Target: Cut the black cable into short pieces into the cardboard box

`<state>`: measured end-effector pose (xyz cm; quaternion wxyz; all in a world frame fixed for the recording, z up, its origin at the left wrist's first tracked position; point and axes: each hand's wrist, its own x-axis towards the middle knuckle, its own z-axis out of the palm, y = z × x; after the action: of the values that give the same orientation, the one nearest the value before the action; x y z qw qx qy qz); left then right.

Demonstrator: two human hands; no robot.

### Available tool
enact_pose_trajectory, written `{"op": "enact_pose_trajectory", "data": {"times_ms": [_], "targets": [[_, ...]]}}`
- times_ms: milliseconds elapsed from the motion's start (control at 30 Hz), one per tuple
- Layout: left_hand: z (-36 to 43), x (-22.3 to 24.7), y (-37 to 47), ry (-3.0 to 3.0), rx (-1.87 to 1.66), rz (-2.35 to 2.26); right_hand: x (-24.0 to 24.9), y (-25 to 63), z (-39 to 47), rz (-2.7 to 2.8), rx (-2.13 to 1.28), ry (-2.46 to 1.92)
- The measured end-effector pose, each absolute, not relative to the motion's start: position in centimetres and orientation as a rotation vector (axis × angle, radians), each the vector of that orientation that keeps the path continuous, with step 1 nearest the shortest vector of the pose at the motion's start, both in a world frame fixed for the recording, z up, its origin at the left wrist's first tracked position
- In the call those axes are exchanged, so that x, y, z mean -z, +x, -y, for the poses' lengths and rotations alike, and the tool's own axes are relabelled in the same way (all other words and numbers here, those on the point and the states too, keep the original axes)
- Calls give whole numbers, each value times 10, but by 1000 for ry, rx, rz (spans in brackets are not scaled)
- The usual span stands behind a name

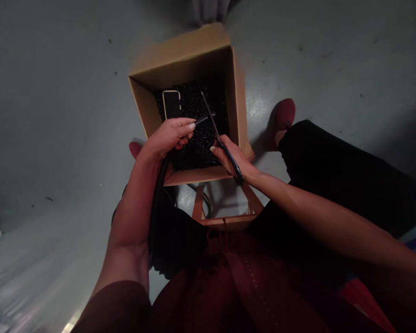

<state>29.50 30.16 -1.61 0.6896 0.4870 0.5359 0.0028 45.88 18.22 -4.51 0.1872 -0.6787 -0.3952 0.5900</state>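
Ribbed black tube (202, 120), short and thin where it shows: where exactly is it?

Over the open cardboard box (241, 92), sticking out to the right from the fingertips of the left hand (176, 132). The thumb and index finger are closed on it in a pinch, with the other fingers curled beneath.

And the right hand (232, 155)?

It's closed around the dark handle of a cutting tool (213, 122), though part of the grip is hidden. The thin blade slants up and to the left, crossing the tube near its free end. I can't tell whether they touch, nor whether it's a knife or scissors seen edge-on.

What lies inside the box?

A loose heap of small black pieces (197, 143), many of them short and tube-like. A phone (172, 104) with a pale edge lies on them, beyond the left hand, toward the box's left side.

Anything running along the left arm?

Yes, a thicker black hose (156, 199) comes down from under the wrist beside the forearm. Whether it joins the ribbed piece, I can't tell.

And below?

A wooden frame (229, 222) shows at the near side of the box, with a dark looped cable (208, 206) under it near the floor (72, 115).
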Motion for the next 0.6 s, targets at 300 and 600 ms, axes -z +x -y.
{"op": "enact_pose_trajectory", "data": {"times_ms": [300,600], "targets": [[-302,13,297,1116,65,-1227,48,459,-184,1115,-1653,-1925],[-304,17,295,1131,58,-1282,50,458,-180,1094,-1641,-1877]]}}
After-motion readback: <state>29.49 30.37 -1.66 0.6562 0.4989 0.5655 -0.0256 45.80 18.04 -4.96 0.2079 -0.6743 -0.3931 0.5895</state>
